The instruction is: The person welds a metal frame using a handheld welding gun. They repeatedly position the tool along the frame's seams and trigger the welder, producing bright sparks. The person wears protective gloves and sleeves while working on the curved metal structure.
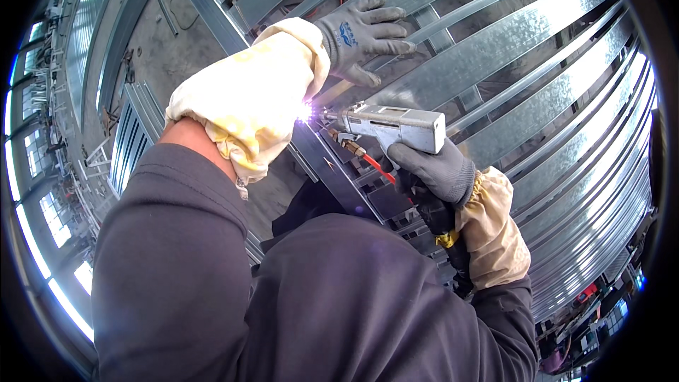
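The left hand [368,37] stretched rightward over slats [460,64], fingers splayed, grip unclenched; the right hand's [442,171] grip grasped a sparking torch [403,124].

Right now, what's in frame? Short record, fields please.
left hand: grey-gloved, fingers spread, over the steel slats; contact unclear
right hand: grey-gloved, closed around the grip of the silver handheld tool
flash: bright violet-white, at the tool's left-pointing nozzle
hose: red, below the tool
steel slats: long, side by side, filling the upper right
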{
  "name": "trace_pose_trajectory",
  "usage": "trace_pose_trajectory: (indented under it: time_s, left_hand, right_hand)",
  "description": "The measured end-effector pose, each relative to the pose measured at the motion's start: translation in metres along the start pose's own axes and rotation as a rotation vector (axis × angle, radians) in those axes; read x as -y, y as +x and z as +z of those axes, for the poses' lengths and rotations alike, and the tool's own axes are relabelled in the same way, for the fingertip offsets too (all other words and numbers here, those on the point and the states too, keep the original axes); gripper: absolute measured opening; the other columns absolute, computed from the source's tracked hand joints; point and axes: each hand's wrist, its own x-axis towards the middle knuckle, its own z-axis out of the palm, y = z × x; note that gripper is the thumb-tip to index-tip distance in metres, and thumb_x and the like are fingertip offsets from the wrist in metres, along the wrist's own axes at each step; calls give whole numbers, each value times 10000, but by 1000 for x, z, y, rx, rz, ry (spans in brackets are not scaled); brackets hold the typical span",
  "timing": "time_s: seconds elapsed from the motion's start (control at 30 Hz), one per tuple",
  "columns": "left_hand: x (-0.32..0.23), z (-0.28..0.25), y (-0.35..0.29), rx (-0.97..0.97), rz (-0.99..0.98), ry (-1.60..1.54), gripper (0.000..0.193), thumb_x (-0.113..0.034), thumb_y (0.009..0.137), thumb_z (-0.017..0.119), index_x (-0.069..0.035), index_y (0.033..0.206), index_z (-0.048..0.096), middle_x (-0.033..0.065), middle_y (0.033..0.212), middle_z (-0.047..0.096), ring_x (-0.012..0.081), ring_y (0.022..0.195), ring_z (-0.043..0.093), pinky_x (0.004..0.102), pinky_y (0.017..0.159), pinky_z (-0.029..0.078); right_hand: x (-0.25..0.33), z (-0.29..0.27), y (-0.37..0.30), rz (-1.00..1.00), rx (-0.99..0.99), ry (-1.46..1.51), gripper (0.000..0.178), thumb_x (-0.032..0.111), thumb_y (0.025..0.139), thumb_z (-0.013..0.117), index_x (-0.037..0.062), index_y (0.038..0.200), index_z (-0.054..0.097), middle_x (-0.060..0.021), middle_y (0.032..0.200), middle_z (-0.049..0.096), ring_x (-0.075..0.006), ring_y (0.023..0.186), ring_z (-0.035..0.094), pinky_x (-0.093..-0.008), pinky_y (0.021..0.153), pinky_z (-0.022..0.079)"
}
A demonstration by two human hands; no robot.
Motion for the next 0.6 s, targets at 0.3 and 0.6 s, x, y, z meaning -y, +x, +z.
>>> trace_pose_trajectory:
  time_s: [0.3,0.6]
  left_hand:
    - [-1,0,0,-3,-1,1,843,-509,674,775,-276,1432,489,34,1428,516,286,1436,341,527,1229,148]
    - [0,0,0,15,0,10,856,-524,677,780,-284,1442,478,26,1452,497,280,1438,336,523,1231,148]
  right_hand:
    - [-6,-1,-4,-6,3,10,450,233,934,661,46,1330,557,-36,868,656,-83,623,610,-236,531,504]
    - [-7,-1,-8,21,-7,-23,443,260,947,645,41,1322,560,-34,876,660,-89,613,622,-235,524,499]
